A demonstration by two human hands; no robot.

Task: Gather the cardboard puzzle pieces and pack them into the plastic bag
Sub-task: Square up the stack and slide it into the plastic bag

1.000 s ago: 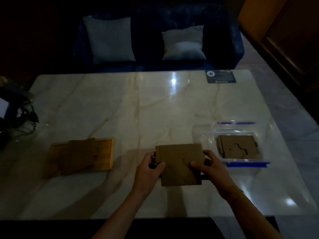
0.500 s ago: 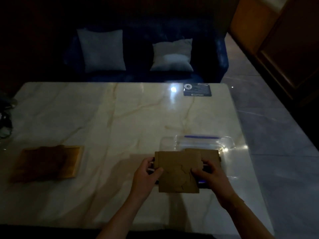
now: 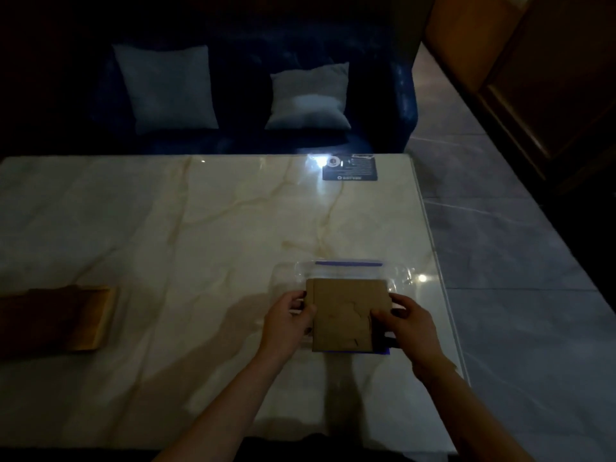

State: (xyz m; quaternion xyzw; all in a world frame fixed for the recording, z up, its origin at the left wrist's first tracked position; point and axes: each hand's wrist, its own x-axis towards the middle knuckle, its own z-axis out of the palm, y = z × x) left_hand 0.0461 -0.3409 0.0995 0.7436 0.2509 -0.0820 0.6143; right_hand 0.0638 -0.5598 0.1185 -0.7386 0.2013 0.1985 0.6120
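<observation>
A flat brown stack of cardboard puzzle pieces (image 3: 346,308) is held level between both my hands, right over the clear plastic bag (image 3: 398,273) with blue zip strips. My left hand (image 3: 288,320) grips the stack's left edge, and my right hand (image 3: 408,320) grips its right edge. The stack hides most of the bag and whatever lies inside it. Only the bag's far rim and a blue strip at the near edge show.
A wooden tray (image 3: 88,315) with more brown cardboard lies at the table's left edge. A dark card (image 3: 351,168) sits at the far right corner of the marble table (image 3: 200,228). The table's right edge is close to the bag. A sofa with two cushions stands behind.
Both hands carried the cardboard stack rightward from the table's middle until it sits over the plastic bag, covering the pieces inside. The view has swung right as well.
</observation>
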